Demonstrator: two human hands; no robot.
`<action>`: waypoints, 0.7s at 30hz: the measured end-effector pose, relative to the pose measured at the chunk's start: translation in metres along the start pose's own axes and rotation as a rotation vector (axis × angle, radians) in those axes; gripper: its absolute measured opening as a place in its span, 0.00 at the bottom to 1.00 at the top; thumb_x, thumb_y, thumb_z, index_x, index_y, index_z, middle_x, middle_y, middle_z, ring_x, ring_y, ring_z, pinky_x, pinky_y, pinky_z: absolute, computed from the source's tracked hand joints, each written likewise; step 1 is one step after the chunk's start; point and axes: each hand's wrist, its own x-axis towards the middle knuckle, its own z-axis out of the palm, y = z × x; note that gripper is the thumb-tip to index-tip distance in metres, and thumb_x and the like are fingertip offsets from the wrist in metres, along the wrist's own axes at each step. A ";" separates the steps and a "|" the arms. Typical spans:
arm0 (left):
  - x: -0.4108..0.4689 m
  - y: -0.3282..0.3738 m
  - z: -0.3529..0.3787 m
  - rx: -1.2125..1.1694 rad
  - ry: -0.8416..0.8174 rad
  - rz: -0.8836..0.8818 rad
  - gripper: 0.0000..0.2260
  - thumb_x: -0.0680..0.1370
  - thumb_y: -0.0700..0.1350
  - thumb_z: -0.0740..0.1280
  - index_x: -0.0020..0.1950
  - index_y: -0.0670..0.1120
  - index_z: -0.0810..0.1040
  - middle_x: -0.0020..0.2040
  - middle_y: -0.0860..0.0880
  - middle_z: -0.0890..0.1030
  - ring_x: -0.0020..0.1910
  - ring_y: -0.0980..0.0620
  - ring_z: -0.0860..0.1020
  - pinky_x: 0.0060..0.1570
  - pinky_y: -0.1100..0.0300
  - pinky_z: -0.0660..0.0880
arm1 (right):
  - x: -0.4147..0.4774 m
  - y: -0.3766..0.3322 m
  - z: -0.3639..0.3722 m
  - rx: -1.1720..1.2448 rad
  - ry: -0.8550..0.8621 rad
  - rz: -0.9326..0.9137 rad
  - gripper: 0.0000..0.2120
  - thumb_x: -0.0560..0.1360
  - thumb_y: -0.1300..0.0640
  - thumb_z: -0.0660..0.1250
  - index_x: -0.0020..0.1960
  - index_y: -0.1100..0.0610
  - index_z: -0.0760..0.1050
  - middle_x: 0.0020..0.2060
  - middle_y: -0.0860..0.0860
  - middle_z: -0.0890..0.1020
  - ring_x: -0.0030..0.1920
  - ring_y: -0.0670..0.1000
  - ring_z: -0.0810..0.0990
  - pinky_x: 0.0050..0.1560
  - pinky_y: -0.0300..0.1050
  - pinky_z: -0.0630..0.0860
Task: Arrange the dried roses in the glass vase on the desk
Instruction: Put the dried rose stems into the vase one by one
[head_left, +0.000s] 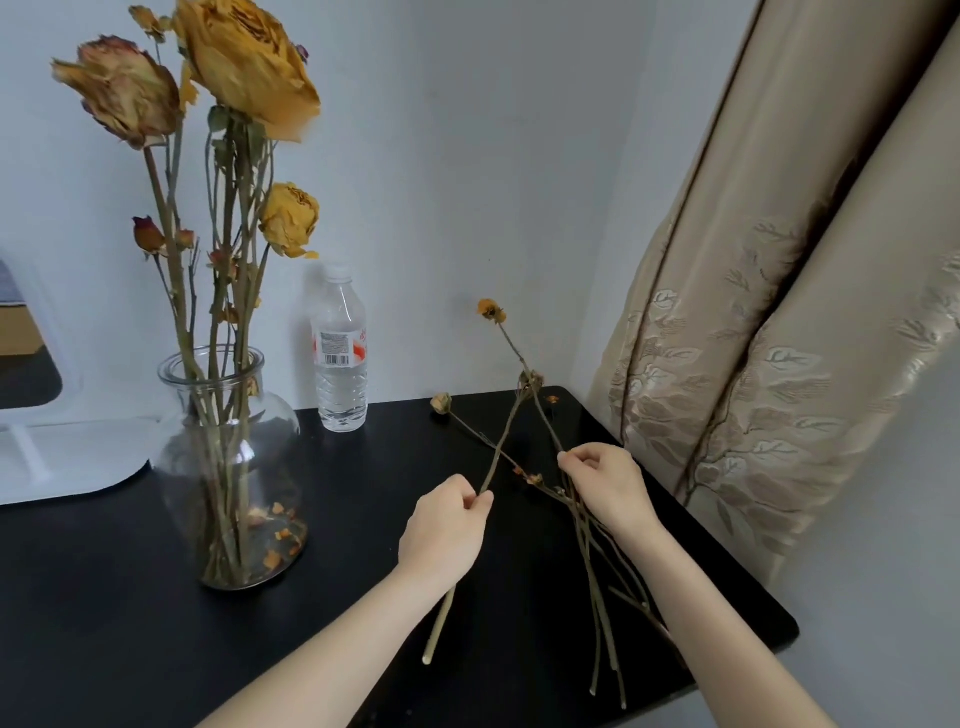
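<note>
- Glass vase (228, 467) is standing at the left of the black desk (130, 597), already holding several tall dried roses (244, 67).
- Left hand (447, 525) is pinching one thin stem (506, 436); right hand (608, 488) is pinching another, just above the loose stems (597, 597) lying at the desk's right.
- I am judging the job part done: these stems are awaiting the vase.

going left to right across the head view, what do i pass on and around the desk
glass vase → water bottle → left hand pinching a pale stem → right hand pinching a thin stem → curtain
</note>
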 end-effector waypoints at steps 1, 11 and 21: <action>-0.001 -0.001 -0.003 -0.035 0.002 -0.003 0.11 0.79 0.51 0.60 0.39 0.47 0.70 0.31 0.52 0.71 0.31 0.54 0.70 0.36 0.59 0.70 | 0.000 -0.004 0.001 0.046 0.004 -0.002 0.07 0.76 0.54 0.65 0.43 0.55 0.79 0.30 0.47 0.77 0.34 0.43 0.76 0.34 0.34 0.67; -0.030 -0.020 -0.048 -0.236 0.035 0.032 0.09 0.78 0.47 0.61 0.40 0.48 0.77 0.33 0.54 0.74 0.34 0.58 0.73 0.36 0.66 0.68 | -0.012 -0.041 0.015 0.239 0.044 -0.082 0.09 0.77 0.53 0.64 0.49 0.58 0.78 0.31 0.45 0.74 0.31 0.43 0.71 0.32 0.35 0.67; -0.080 -0.032 -0.110 -0.132 -0.014 0.239 0.13 0.79 0.48 0.59 0.35 0.53 0.73 0.26 0.57 0.69 0.28 0.62 0.68 0.34 0.73 0.66 | -0.029 -0.080 0.042 0.362 -0.002 -0.179 0.07 0.77 0.55 0.63 0.44 0.56 0.77 0.29 0.46 0.74 0.30 0.44 0.70 0.33 0.37 0.66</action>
